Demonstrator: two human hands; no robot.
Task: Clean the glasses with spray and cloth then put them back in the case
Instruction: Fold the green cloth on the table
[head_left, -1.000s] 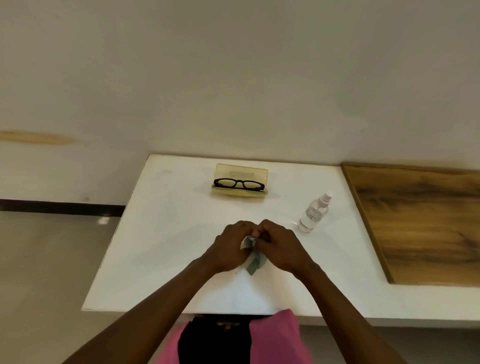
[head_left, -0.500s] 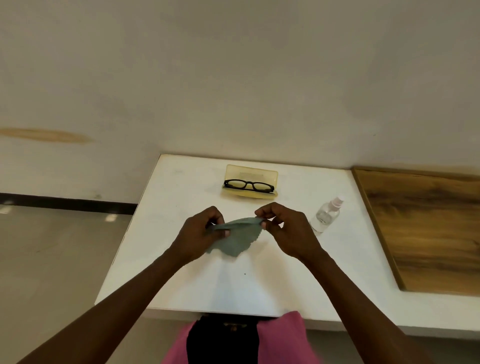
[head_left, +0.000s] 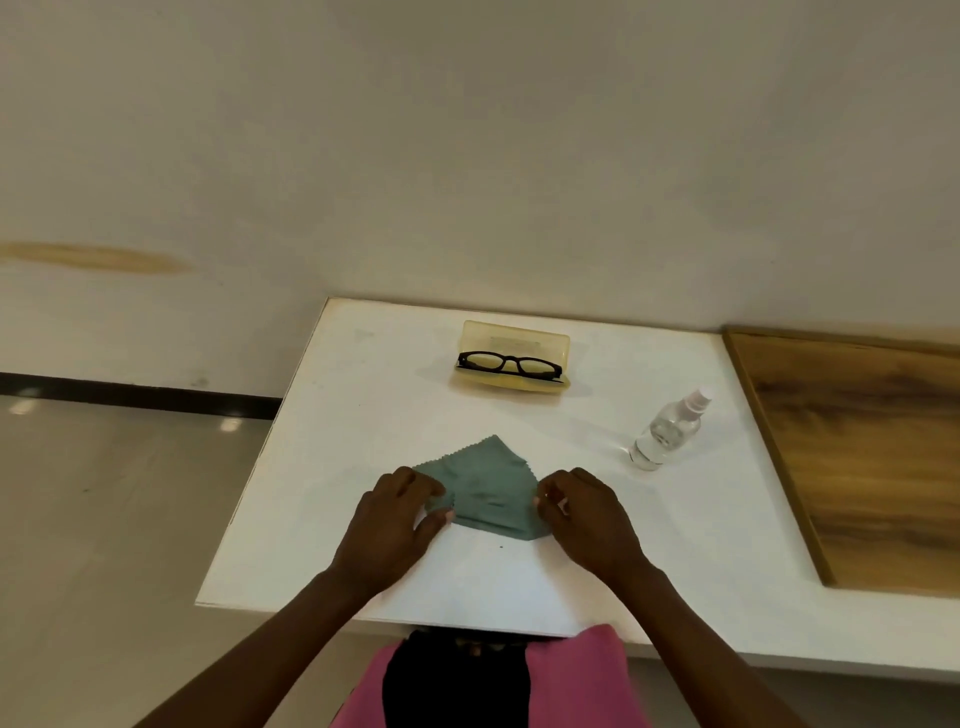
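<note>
A grey-green cleaning cloth (head_left: 488, 488) lies spread flat on the white table (head_left: 363, 395) in front of me. My left hand (head_left: 395, 519) pinches its left corner between thumb and fingers. My right hand (head_left: 587, 514) pinches its right corner with curled fingers. Black-framed glasses (head_left: 509, 364) rest in an open yellow case (head_left: 514, 335) at the back of the table, well beyond both hands. A small clear spray bottle (head_left: 665, 434) with a pale cap stands upright to the right of the cloth, apart from my right hand.
A wooden panel (head_left: 857, 457) adjoins the table on the right. The table's left edge drops to a tiled floor (head_left: 104, 493). A plain wall (head_left: 467, 156) stands directly behind the case.
The cloth went from bunched between both hands to pulled open in the air, and now lies spread on the table. My hands have moved apart to its two side corners.
</note>
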